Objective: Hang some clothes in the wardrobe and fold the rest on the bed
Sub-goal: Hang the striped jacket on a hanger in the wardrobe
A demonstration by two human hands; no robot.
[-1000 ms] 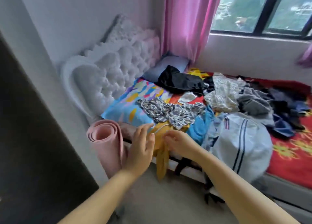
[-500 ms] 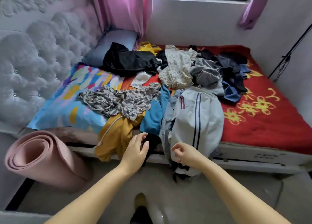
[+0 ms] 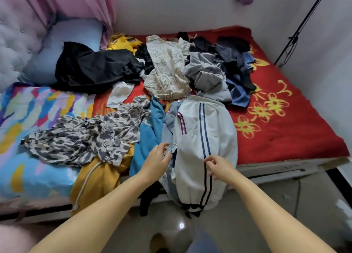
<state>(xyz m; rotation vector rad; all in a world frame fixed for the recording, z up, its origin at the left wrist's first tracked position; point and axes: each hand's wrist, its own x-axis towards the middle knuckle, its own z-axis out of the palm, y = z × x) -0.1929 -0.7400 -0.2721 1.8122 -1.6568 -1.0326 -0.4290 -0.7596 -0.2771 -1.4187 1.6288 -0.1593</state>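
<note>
Your bed (image 3: 285,138) fills the view: red cover with yellow flower print on the right, a multicoloured sheet (image 3: 38,109) on the left, a pale blue pillow (image 3: 62,43) by the tufted headboard (image 3: 15,43).

Clothes lie in a loose heap across the middle, unfolded. Largest near you: a white garment with dark double stripes (image 3: 200,138), spread flat and hanging over the bed's near edge, black trim at its lower end. Left of it, a grey-and-white patterned garment (image 3: 82,138), crumpled, lying partly on the multicoloured sheet. Behind that, a black garment (image 3: 95,67) rests against the pillow. Centre rear: a beige garment with printed letters (image 3: 167,71), then a grey garment (image 3: 205,75), then dark and blue pieces (image 3: 238,71) bunched together. At the near edge, a mustard garment with a white cord (image 3: 99,176) hangs down; a blue garment (image 3: 148,138) lies between it and the white one.

Your left hand (image 3: 156,161) reaches at the white garment's left edge, fingers loosely spread; whether it touches the cloth cannot be told. Your right hand (image 3: 219,166) hovers over the dark stripes, fingers curled loosely; grip cannot be told. Hands are apart.
</note>
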